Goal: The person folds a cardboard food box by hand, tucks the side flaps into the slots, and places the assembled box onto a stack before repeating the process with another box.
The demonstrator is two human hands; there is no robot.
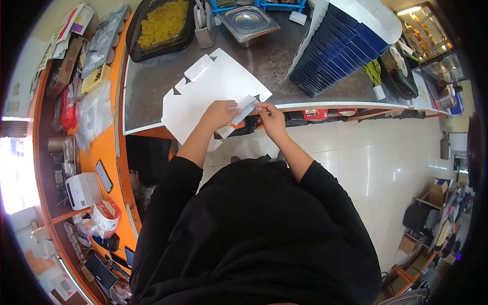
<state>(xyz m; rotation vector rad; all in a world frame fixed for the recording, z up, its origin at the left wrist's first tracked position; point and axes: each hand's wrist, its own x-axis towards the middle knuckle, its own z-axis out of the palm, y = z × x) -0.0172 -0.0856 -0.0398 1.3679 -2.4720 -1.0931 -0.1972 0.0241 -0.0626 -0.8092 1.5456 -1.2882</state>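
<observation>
A flat, smooth white cardboard sheet (pixel 213 86), die-cut with notches and tabs, lies on the dark speckled counter (pixel 152 76), overhanging its near edge. The left hand (pixel 219 114) curls closed around a narrow flap (pixel 245 107) while the right hand (pixel 269 118) pinches the flap's end. Glossy blue-and-white boxes (pixel 335 46) stand stacked beside a steel pan (pixel 248 21).

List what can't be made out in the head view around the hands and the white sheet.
Head view only:
- Left hand and right hand grip on the white cardboard blank: too small to tell pinch from touch.
- Blank's near corner: hangs off the counter, partly behind the left forearm.
- Blue-and-white box stack: top cut off by the frame edge, print too small.
</observation>
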